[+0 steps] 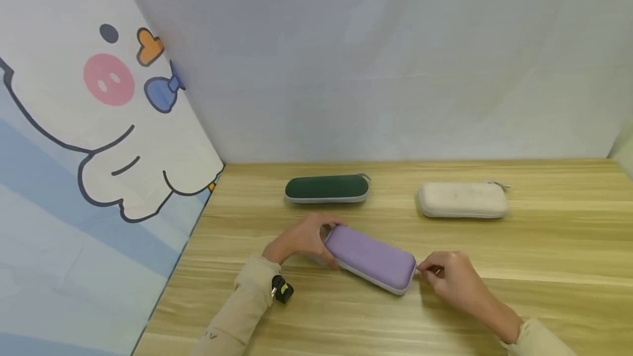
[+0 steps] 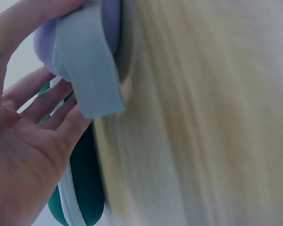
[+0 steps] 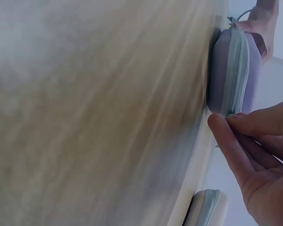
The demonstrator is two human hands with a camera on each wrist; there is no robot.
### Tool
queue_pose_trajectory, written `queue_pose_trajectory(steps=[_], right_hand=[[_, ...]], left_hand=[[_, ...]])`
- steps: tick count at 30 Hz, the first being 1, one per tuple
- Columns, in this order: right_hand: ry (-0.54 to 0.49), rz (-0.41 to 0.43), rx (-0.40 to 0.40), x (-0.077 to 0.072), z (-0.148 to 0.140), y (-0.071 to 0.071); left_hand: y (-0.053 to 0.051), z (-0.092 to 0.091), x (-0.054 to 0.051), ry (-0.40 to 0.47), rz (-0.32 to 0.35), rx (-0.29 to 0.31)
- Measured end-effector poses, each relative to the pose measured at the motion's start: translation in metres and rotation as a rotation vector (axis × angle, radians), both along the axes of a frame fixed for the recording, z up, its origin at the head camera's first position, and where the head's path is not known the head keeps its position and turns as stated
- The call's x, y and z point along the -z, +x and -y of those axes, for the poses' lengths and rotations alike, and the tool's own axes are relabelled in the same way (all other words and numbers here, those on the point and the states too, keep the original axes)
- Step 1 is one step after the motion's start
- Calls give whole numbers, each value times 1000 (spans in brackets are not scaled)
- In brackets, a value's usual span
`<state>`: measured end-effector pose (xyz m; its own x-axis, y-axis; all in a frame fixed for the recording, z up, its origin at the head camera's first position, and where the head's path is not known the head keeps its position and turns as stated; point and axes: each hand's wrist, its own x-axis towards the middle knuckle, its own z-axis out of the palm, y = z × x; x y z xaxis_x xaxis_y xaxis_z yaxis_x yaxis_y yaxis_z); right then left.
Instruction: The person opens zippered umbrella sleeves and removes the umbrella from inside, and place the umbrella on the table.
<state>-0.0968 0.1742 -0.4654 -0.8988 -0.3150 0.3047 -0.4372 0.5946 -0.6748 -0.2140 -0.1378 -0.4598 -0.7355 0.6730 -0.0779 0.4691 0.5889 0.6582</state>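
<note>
A purple zippered case [image 1: 371, 257] lies slanted on the table, a light grey zip band [image 3: 234, 70] running along its side. My left hand [image 1: 309, 235] holds its left end, thumb on the near side and fingers on the far side. From that end a pale grey fabric tab [image 2: 89, 70] hangs in the left wrist view. At the opposite end, my right hand [image 1: 457, 282] pinches the small zipper pull between thumb and index finger. The pull itself is mostly hidden by the fingertips. The case's lid looks closed.
Behind the purple case lies a dark green zippered case [image 1: 326, 188]. A cream zippered case [image 1: 464, 200] sits at the back right. The wooden table [image 1: 559, 257] meets a pale backdrop at the rear and a cartoon-printed sheet [image 1: 148, 147] on the left.
</note>
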Motion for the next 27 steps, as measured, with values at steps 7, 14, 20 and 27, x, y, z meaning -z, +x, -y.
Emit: queue_pose_trajectory(steps=[7, 14, 20, 27], right_hand=[[-51, -15, -19, 4, -6, -5], [-66, -8, -25, 5, -7, -6], [-76, -41, -24, 5, -7, -4], [-76, -34, -23, 4, -6, 1]], left_hand=[[7, 1, 7, 37, -80, -33], [14, 3, 13, 69, -106, -74], [21, 2, 14, 119, -65, -102], [30, -1, 13, 105, -90, -171]])
